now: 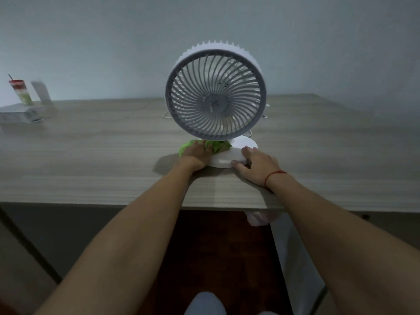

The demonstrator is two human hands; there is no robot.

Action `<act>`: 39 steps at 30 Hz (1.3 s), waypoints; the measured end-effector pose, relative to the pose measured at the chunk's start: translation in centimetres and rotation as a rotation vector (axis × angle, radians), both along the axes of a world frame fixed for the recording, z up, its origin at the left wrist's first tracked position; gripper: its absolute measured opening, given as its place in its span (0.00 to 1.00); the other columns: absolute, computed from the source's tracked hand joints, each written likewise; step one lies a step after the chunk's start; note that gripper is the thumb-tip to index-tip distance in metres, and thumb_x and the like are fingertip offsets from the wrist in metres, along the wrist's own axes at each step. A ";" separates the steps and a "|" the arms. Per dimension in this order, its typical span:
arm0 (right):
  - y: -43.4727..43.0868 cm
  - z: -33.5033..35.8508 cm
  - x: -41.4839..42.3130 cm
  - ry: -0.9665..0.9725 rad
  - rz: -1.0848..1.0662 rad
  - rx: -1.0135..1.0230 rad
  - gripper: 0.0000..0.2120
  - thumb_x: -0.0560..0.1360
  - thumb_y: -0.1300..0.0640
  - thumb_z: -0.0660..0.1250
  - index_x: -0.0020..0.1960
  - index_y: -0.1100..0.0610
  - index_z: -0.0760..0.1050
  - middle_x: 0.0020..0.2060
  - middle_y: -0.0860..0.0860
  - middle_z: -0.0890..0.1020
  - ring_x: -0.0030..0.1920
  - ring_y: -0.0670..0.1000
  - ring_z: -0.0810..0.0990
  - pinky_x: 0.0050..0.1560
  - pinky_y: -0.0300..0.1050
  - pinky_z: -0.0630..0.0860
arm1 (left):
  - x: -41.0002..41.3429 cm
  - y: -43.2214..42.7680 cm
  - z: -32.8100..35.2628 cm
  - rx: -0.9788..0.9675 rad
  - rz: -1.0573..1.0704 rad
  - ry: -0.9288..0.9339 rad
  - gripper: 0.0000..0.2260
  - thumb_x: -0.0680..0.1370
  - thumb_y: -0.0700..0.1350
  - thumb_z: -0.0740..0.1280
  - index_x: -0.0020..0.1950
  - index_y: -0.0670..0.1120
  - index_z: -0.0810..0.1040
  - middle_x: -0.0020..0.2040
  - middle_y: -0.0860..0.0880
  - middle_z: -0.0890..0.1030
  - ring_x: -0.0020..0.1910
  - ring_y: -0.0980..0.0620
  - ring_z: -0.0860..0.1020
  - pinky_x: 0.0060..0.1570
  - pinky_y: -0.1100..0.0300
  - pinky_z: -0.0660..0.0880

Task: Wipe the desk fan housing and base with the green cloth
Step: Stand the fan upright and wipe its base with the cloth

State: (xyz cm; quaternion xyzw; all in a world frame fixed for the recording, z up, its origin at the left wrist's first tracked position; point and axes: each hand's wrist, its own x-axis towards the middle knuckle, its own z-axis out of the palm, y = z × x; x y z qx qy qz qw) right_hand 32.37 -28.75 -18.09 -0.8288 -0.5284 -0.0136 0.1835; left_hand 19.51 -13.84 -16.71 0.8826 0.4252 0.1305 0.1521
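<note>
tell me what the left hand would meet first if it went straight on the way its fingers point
The left hand presses the crumpled green cloth; straight beyond it, probably the round white plastic fan base, though depth is unclear.

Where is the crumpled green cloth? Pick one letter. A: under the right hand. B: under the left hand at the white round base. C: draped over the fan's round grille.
B: the crumpled green cloth lies under the left hand against the white round fan base, while the right hand touches the base's rim bare.
</note>
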 end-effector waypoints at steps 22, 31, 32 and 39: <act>1.0 0.9 0.8 0.556 -0.286 0.457 0.11 0.73 0.49 0.68 0.46 0.57 0.83 0.46 0.56 0.84 0.54 0.59 0.82 0.58 0.51 0.77 | -3.6 -3.2 -0.6 -0.053 -0.168 -0.528 0.18 0.83 0.46 0.55 0.73 0.46 0.68 0.77 0.45 0.63 0.78 0.48 0.57 0.76 0.56 0.53; 3.2 0.6 -0.5 0.160 -0.333 0.406 0.16 0.78 0.51 0.55 0.58 0.56 0.76 0.57 0.58 0.81 0.62 0.61 0.76 0.64 0.52 0.65 | -2.2 0.0 -1.0 -0.067 -0.050 -0.215 0.21 0.83 0.48 0.52 0.75 0.42 0.65 0.78 0.45 0.61 0.75 0.42 0.64 0.72 0.55 0.59; 3.4 0.4 -0.9 0.094 -0.241 0.383 0.17 0.78 0.48 0.55 0.56 0.56 0.76 0.57 0.57 0.81 0.62 0.60 0.75 0.65 0.54 0.64 | -2.1 0.1 -1.0 -0.058 -0.062 -0.193 0.21 0.84 0.48 0.51 0.75 0.42 0.65 0.79 0.46 0.60 0.75 0.42 0.63 0.72 0.55 0.58; 4.5 0.1 -0.5 0.095 0.085 0.071 0.27 0.76 0.36 0.56 0.70 0.48 0.70 0.73 0.50 0.70 0.72 0.54 0.67 0.74 0.53 0.59 | -2.1 0.0 -1.3 -0.031 -0.091 -0.136 0.21 0.84 0.46 0.48 0.76 0.42 0.62 0.79 0.45 0.59 0.76 0.46 0.61 0.76 0.49 0.55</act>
